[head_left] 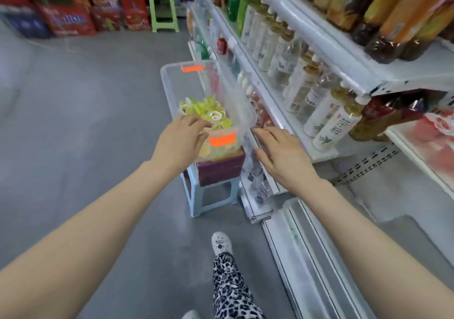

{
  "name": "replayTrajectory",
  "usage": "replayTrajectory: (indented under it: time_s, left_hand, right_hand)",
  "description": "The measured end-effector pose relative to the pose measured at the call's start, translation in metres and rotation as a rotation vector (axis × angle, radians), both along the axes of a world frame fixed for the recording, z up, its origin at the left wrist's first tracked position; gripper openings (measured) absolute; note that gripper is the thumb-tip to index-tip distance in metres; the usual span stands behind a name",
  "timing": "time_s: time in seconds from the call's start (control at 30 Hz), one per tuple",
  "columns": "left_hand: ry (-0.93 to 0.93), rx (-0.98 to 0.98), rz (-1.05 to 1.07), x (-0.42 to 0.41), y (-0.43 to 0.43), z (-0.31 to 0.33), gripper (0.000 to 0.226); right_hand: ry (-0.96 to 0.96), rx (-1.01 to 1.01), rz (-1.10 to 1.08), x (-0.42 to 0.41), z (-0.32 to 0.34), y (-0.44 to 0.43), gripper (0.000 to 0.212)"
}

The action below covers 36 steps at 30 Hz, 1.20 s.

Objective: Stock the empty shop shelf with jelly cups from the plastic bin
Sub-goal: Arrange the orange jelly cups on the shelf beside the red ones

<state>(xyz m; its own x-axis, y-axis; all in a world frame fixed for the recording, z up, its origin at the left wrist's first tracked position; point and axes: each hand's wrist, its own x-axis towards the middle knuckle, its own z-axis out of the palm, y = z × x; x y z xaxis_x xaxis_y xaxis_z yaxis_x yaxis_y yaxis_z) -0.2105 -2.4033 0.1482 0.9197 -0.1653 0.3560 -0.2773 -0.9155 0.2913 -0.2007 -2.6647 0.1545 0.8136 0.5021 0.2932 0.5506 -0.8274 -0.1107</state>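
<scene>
Clear plastic bin (pixel 231 90) dead ahead at 12 o'clock, upright, its long side running away, perched on a purple box (pixel 221 168). Orange tape strips sit on its 12 and 6 o'clock end walls. Jelly cups (pixel 204 109), yellow-green with pale round lids, are heaped loosely in the bin's 6 o'clock end. At 4 o'clock from the bin lies the empty shelf (pixel 405 195), white, with a perforated back panel.

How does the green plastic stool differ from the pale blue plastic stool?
The green plastic stool stands far off by the red cartons, nothing on its seat; the pale blue plastic stool stands beside the white shelving, carrying a purple box and the clear plastic bin. Both are four-legged.
</scene>
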Motion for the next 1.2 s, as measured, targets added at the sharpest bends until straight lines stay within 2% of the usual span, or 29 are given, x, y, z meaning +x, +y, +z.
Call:
replayTrajectory:
  time_s: [0.17,0.37,0.43,0.57,0.7,0.83,0.93,1.0,1.07,1.2]
  left_hand:
    - [0.062,-0.028,0.159,0.058,0.038,-0.035,0.023]
    - [0.097,-0.054,0.229,0.144,0.066,-0.082,0.021]
    - [0.122,-0.076,0.225,0.167,0.069,-0.096,0.022]
    - [0.111,-0.058,0.177,0.192,0.072,-0.12,0.02]
    - [0.09,-0.066,0.179,0.197,0.074,-0.131,0.021]
    - [0.085,-0.078,0.174,0.199,0.075,-0.133,0.02]
    - [0.107,-0.066,0.174,0.199,0.076,-0.135,0.019]
    - [0.12,-0.058,0.173,0.197,0.077,-0.136,0.018]
    - [0.118,-0.034,0.174,0.196,0.079,-0.137,0.018]
    - [0.122,0.081,0.166,0.196,0.076,-0.132,0.021]
  right_hand:
    - [0.084,-0.003,0.148,0.099,-0.029,0.045,0.046]
    - [0.377,-0.105,0.249,0.224,-0.07,0.086,0.039]
    - [0.516,-0.219,0.276,0.255,-0.083,0.101,0.039]
    - [0.748,-0.574,0.319,0.288,-0.111,0.127,0.036]
    - [0.936,-0.788,0.338,0.297,-0.143,0.138,0.061]
    - [0.935,-0.98,0.432,0.301,-0.166,0.143,0.073]
    - [0.866,-1.028,0.455,0.304,-0.159,0.153,0.056]
    - [0.755,-0.998,0.465,0.306,-0.15,0.157,0.052]
    - [0.68,-0.856,0.454,0.306,-0.139,0.155,0.055]
    - [0.576,-0.33,0.278,0.307,-0.118,0.138,0.051]
